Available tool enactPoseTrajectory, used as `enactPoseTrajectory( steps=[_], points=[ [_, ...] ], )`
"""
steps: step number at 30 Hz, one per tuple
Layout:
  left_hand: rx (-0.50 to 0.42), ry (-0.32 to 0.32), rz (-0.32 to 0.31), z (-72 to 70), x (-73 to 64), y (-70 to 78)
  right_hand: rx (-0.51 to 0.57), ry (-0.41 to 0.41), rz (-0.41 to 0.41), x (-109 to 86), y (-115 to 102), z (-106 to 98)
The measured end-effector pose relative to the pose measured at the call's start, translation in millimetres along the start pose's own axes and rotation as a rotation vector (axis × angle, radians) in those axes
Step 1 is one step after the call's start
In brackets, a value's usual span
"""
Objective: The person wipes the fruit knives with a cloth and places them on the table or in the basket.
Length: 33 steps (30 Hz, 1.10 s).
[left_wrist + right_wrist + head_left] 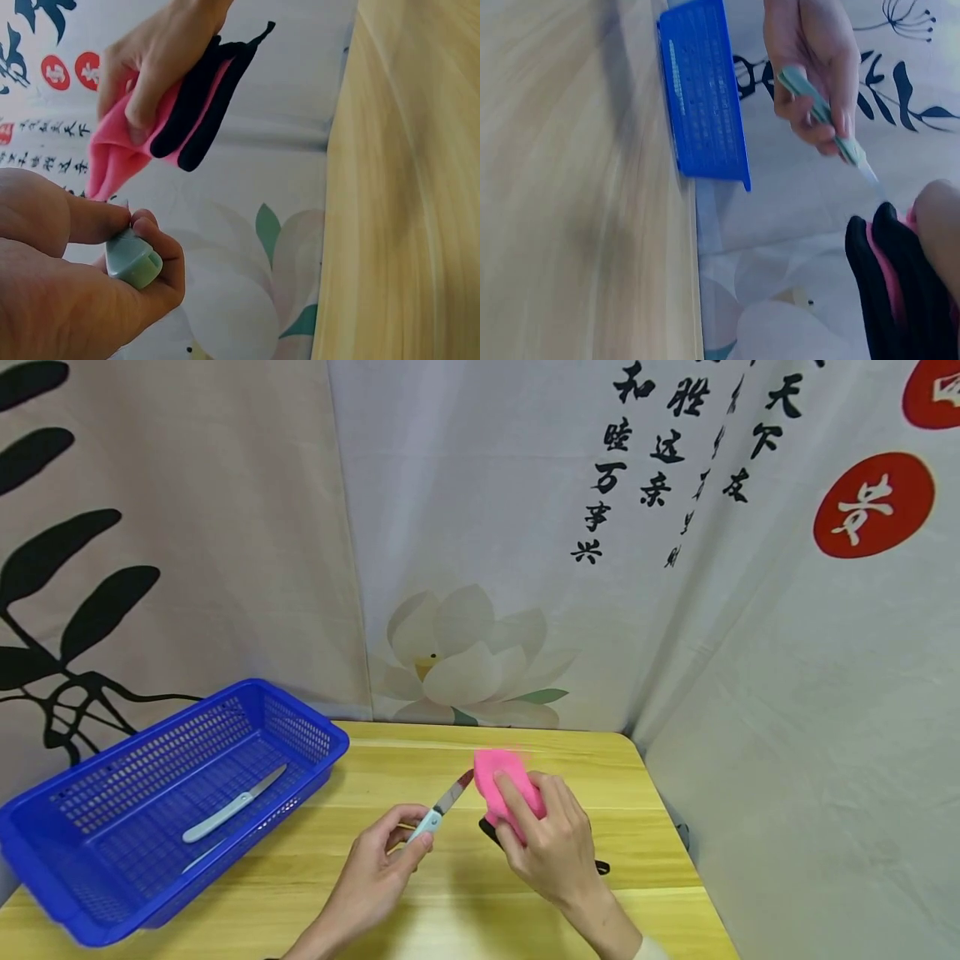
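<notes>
My left hand (378, 864) grips the pale blue-green handle of a small paring knife (450, 797), whose blade slants up and to the right. Dark reddish colour shows near the blade's tip, which reaches the left edge of a pink cloth (495, 770). That folded cloth is in my right hand (553, 839), pinched between thumb and fingers. Thick black trim (196, 112) runs along its edge in the left wrist view, with a short black loop at one end. In the right wrist view the knife handle (810, 97) lies across the left fingers.
A blue plastic basket (258, 693) stands at the left of the wooden table (600, 777). Inside it lies another light-handled knife (232, 807), with a pale thin object (202, 856) partly hidden by the near wall. Printed curtains (480, 510) hang behind and at the sides.
</notes>
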<state>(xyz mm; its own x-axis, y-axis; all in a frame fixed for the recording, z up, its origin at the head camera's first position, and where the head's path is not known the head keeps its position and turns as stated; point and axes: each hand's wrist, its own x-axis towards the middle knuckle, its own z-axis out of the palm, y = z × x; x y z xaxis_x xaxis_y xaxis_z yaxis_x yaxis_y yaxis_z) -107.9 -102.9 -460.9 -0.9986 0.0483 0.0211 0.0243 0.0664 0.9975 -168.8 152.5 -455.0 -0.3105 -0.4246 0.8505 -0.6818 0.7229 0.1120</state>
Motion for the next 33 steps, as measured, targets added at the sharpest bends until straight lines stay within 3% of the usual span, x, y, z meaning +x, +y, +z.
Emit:
enactPoseTrajectory(
  steps=[7,13,17,18,21,24,25,28,33],
  points=[
    [0.005,-0.001,0.026,1.9,0.7,0.8,0.069,0.008,-0.177,2.9,-20,5],
    [0.004,-0.055,0.053,0.7,1.1,-1.5,0.081,-0.022,-0.2,1.8,-26,9],
    [-0.004,-0.09,0.194,-2.6,6.3,-23.5,0.069,-0.034,-0.171,0.7,-25,9],
    [-0.024,-0.099,0.272,-3.6,11.9,-37.9,0.064,-0.035,-0.164,0.7,-25,8],
    [-0.011,-0.11,0.331,-5.4,14.1,-47.8,0.047,-0.042,-0.139,0.9,-23,7],
    [0.001,-0.099,0.266,-5.0,10.9,-37.3,0.03,-0.045,-0.111,1.2,-20,6],
    [0.02,-0.092,0.19,-4.3,5.2,-23.4,0.023,-0.05,-0.099,1.1,-19,6],
    [0.037,-0.084,0.1,-2.6,1.2,-8.6,0.001,-0.061,-0.064,0.9,-16,5],
    [0.084,-0.079,0.053,-1.2,-1.2,-1.3,-0.019,-0.055,-0.031,0.5,-11,5]
  ],
)
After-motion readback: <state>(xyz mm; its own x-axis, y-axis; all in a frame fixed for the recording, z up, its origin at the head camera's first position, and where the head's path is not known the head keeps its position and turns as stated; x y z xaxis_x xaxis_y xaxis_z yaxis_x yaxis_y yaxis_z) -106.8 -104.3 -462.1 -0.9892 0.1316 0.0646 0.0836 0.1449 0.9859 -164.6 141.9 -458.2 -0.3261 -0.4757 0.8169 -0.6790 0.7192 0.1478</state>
